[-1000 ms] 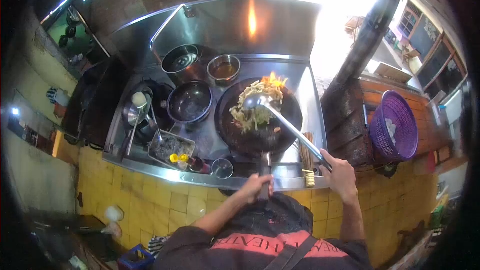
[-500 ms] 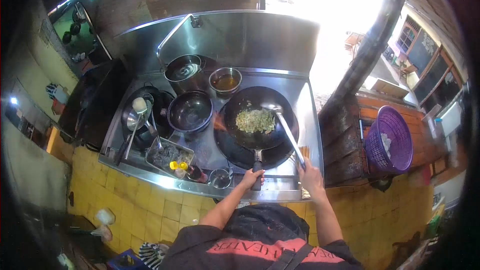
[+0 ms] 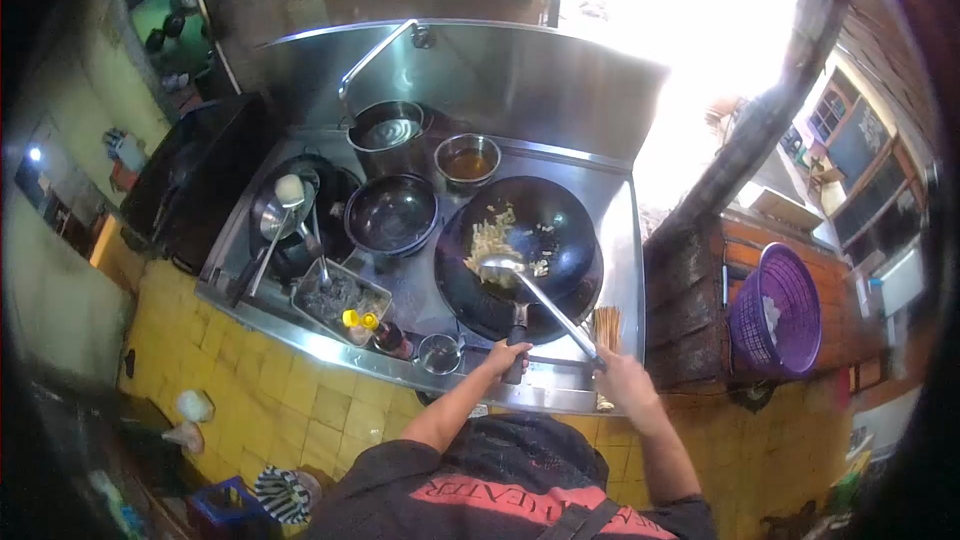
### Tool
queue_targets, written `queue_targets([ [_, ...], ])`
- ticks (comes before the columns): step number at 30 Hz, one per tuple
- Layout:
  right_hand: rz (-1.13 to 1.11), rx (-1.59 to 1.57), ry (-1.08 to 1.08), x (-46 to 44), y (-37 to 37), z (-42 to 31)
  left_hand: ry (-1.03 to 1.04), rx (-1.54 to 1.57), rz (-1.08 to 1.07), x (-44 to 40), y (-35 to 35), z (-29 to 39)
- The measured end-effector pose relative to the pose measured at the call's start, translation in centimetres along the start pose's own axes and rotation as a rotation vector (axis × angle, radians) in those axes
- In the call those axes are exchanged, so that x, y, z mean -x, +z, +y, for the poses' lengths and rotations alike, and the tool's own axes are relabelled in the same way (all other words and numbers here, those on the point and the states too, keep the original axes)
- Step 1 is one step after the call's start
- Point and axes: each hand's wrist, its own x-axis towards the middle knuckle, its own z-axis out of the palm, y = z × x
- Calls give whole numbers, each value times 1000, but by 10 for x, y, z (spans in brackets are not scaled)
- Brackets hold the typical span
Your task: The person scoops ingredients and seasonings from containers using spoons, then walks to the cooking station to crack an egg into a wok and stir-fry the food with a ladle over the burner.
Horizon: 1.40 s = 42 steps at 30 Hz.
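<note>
A dark wok sits over the right burner, with pale chopped food in its left half. My left hand is closed round the wok's handle at the stove's front edge. In my right hand is the handle of a long metal ladle, whose bowl rests in the wok against the food. A bamboo brush lies just beyond my right hand. Left of my left hand are a small glass and a dark bottle with a yellow cap.
A dark bowl, a steel bowl of amber liquid and a pot of liquid stand left of the wok. Farther left are a strainer and a rectangular tray. A purple basket is on the right.
The flames seen a second ago are gone. The food, first tossed high, lies in the wok, now more to the left. The ladle's bowl has moved left and down from the wok's right rim onto the food.
</note>
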Motion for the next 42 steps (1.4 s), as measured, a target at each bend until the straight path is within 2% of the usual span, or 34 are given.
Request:
queue_targets([
  [1,-10,14,-14,-9,12,-6,1,-5,-16,-1,-1,-1],
  [3,135,6,108,-39,53,-14,-42,-8,-27,-3,-1,2],
  [4,103,-22,100,-48,56,-19,-73,4,-59,-6,-1,1],
  [5,132,-172,-50,-50,51,-7,-103,21,-83,-9,-1,-2],
  [7,55,-265,-218,-29,6,11,-69,-44,197,25,43,20],
  [9,-53,-160,-106,4,-50,5,-101,390,-26,93,87,65],
  [11,70,-190,-200,18,-58,12,-232,478,-184,136,97,99],
  [12,39,-180,-184,21,-60,10,-335,501,-233,147,94,110],
  [15,-20,-184,-200,22,-48,6,-190,278,-170,103,53,84],
  [17,-25,-192,-153,26,-38,8,-160,368,-196,81,40,43],
  [19,39,-184,-143,25,-31,9,-99,-80,155,85,57,15],
  [20,65,-128,-44,32,-36,-5,-32,-23,35,105,67,8],
  [21,58,-130,-38,34,-34,-5,-120,92,-120,142,80,30],
  [23,74,-126,-75,36,-31,-3,-200,59,-142,158,86,47],
  [25,54,-118,-71,37,-29,6,-154,13,-159,131,67,62],
  [27,43,-128,-77,36,-17,8,-50,27,-24,93,44,65],
  [29,91,136,126,29,-5,6,26,-224,32,82,32,45],
  [30,121,203,153,23,7,12,77,-177,77,103,46,39],
  [31,131,193,178,27,5,16,-30,-193,144,132,58,40],
  [32,202,170,129,28,2,19,-73,-124,-140,148,56,33],
  [33,276,151,73,28,-2,21,-180,14,-183,162,58,33],
  [35,332,37,51,46,-14,20,-171,34,-187,158,53,38],
  [37,404,-257,51,60,-19,10,-66,-100,-79,124,35,37],
  [39,400,-252,87,50,-6,0,171,-166,-39,62,1,0],
  [41,504,-274,31,24,25,-13,249,-163,-87,27,-18,-8],
  [42,464,-223,37,7,44,-15,250,-122,-103,15,-22,-10],
])
